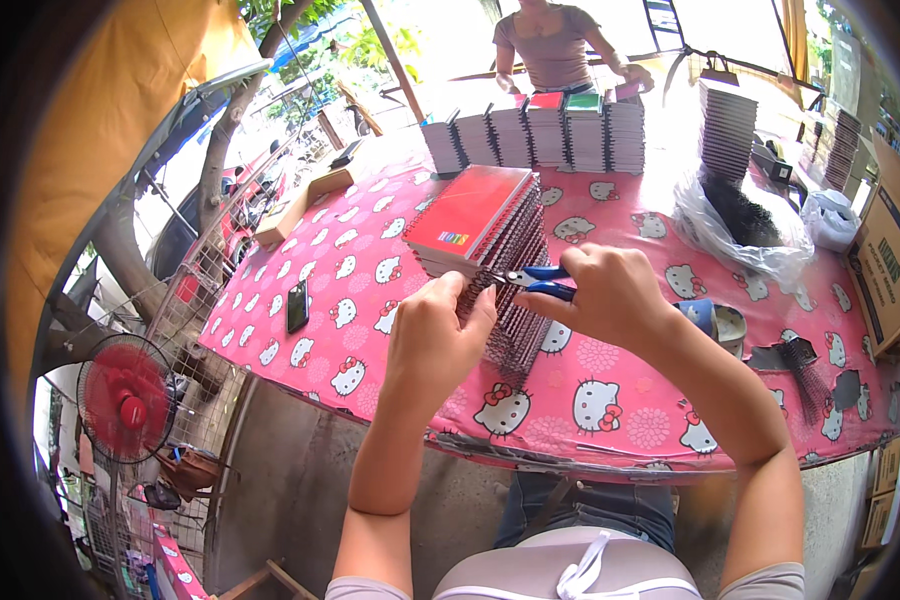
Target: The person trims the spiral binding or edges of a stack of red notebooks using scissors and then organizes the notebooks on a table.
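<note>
A tall stack of spiral-bound notebooks (523, 318) stands near the middle of the table, with a red-covered notebook (473, 208) on top. Dark wire coils run down the side facing right and toward me. My left hand (432, 335) is closed at the near corner, its thumb and forefinger pinching the coil edge of a notebook. From the right, my right hand (615, 298) grips blue-handled pliers (543, 272). Their handles are spread a little, and the metal jaws meet the coil beside my left fingertips. Exactly what lies between the jaws is too small to make out.
Across the pink patterned table (598, 405), notebook stacks (530, 137) line up before another person (550, 45). A plastic bag of black coils (738, 215) and another notebook stack (727, 130) are right. A phone (297, 306) lies left; a red fan (128, 405) stands beyond the edge.
</note>
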{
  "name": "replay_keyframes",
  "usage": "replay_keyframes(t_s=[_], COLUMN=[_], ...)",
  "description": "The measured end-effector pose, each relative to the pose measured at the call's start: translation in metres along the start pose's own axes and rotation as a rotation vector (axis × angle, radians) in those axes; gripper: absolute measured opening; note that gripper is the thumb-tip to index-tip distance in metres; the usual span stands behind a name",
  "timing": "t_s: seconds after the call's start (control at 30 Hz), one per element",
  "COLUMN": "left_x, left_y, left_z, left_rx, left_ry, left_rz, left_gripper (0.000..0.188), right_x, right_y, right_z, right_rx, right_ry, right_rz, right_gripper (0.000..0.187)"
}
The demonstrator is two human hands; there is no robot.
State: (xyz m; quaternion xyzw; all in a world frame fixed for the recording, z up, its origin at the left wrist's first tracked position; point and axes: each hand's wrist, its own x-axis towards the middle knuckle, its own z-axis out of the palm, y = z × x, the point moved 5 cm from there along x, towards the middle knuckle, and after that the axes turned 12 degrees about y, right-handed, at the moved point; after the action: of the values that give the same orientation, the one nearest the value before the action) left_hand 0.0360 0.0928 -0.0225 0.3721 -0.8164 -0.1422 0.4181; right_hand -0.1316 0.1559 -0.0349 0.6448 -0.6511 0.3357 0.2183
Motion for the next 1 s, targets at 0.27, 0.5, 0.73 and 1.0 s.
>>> replay_keyframes(t_s=[0.27, 0.5, 0.73, 1.0], left_x=[0.0, 0.0, -0.001, -0.004], left_y=[-0.015, -0.015, -0.019, -0.038], left_z=[-0.007, 0.004, 0.008, 0.008], left_rx=[-0.188, -0.153, -0.212, -0.302], left_ry=[-0.023, -0.047, -0.004, -0.035], left_rz=[-0.149, -0.132, -0.119, -0.248], left_gripper=[0.026, 0.03, 0.03, 0.029], right_x=[-0.01, -0.008, -0.006, -0.008], right_y=[0.001, 0.004, 0.002, 0.004], right_z=[-0.009, 0.012, 0.006, 0.009], right_rx=[-0.059, 0.052, 0.054, -0.004], right_ry=[0.341, 0.072, 0.261, -0.132], right_rz=[-0.218, 0.019, -0.112, 0.06], right_gripper=[0.061, 0.057, 0.056, 0.064])
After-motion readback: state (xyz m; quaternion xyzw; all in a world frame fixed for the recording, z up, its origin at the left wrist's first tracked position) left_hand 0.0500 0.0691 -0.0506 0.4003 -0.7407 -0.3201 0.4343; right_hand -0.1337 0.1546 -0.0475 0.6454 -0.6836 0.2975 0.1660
